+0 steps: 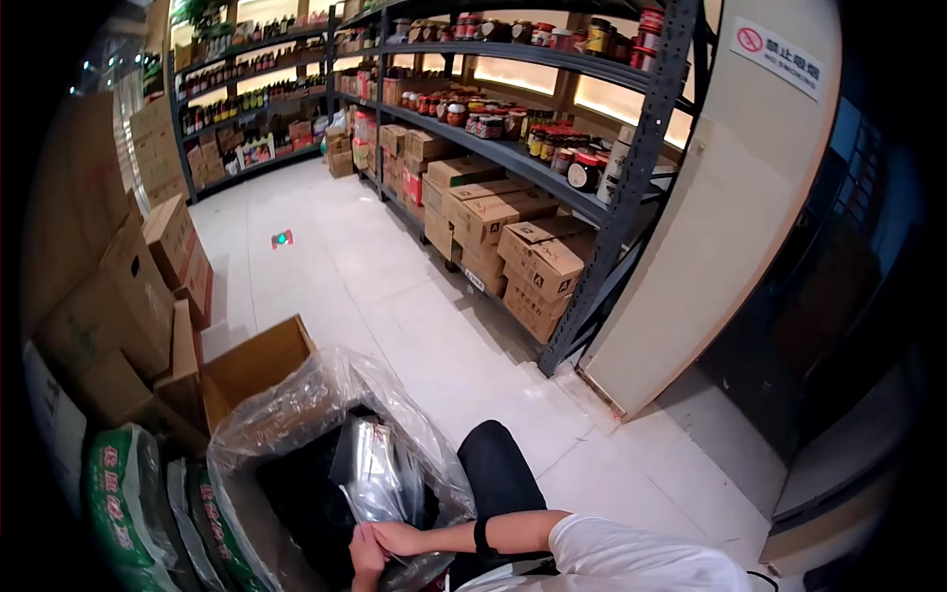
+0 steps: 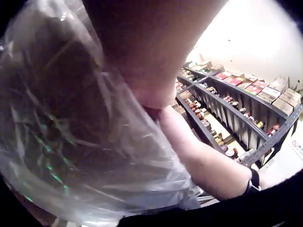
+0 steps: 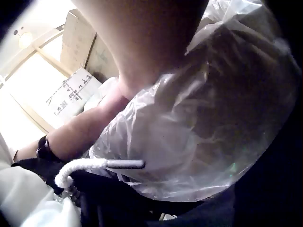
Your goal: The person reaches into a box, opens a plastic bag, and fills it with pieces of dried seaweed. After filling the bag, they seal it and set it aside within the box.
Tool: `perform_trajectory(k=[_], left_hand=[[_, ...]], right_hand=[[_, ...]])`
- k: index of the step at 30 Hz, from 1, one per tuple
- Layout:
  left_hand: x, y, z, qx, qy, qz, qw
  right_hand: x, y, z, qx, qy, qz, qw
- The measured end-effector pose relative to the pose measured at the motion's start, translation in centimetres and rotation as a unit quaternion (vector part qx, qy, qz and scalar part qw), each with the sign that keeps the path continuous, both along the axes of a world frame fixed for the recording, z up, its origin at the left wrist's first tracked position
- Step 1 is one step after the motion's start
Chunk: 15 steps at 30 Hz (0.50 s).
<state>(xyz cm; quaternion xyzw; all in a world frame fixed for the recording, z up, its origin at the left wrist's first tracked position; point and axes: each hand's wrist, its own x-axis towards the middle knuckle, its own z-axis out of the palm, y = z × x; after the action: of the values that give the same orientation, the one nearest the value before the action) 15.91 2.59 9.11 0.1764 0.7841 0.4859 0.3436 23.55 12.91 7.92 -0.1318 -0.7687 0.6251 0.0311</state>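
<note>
A cardboard box (image 1: 258,370) with its flap up stands before me, lined with a large clear plastic bag (image 1: 296,400). Dark contents (image 1: 301,493) fill the lined box, and a shiny silvery plastic bundle (image 1: 380,474) lies over them. My left hand (image 1: 367,560) and right hand (image 1: 400,538) meet at the bundle's near end, fingers curled on plastic. Both wrist views show crinkled clear plastic (image 2: 94,142) close below the hands, with brown showing through it. The fingertips are mostly hidden there. Black bands circle both wrists or forearms.
Green-and-white sacks (image 1: 123,493) and stacked cartons (image 1: 178,252) stand at the left. A dark metal shelf (image 1: 552,168) with jars runs along the right, cartons (image 1: 543,261) on its lowest level. My dark-clad knee (image 1: 498,464) is beside the box. A small object (image 1: 282,239) lies on the tiled floor.
</note>
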Motion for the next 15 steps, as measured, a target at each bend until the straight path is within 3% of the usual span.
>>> perform_trajectory(k=[3, 5, 7, 9, 11, 12, 13, 15], left_hand=[[-0.5, -1.0, -1.2, 0.051, -0.076, -0.010, 0.996], [0.1, -2.7, -0.4, 0.075, 0.054, -0.082, 0.992], [0.2, -2.5, -0.2, 0.070, -0.080, -0.059, 0.993], [0.1, -2.9, -0.4, 0.060, -0.137, -0.060, 0.987], [-0.8, -3.6, -1.8, 0.022, -0.128, -0.096, 0.987], [-0.8, -3.7, -1.5, -0.001, -0.106, -0.108, 0.989], [-0.5, -3.8, -1.1, -0.001, -0.112, -0.100, 0.989], [-0.8, -3.8, -1.0, -0.051, -0.088, -0.118, 0.988]], right_hand=[[0.1, -0.1, -0.5, 0.044, -0.002, 0.021, 0.999], [-0.1, -0.3, -1.9, 0.038, 0.028, -0.012, 0.999], [0.3, 0.1, -2.4, 0.079, 0.009, -0.008, 0.997], [0.7, -0.1, -2.6, 0.128, -0.028, -0.003, 0.991], [-0.2, -0.6, -9.6, 0.184, -0.050, 0.013, 0.982], [-0.2, -0.5, -9.9, 0.202, -0.045, 0.023, 0.978], [0.1, -0.6, -9.3, 0.211, -0.063, 0.012, 0.975], [2.2, -0.9, 0.6, 0.272, -0.123, 0.102, 0.949]])
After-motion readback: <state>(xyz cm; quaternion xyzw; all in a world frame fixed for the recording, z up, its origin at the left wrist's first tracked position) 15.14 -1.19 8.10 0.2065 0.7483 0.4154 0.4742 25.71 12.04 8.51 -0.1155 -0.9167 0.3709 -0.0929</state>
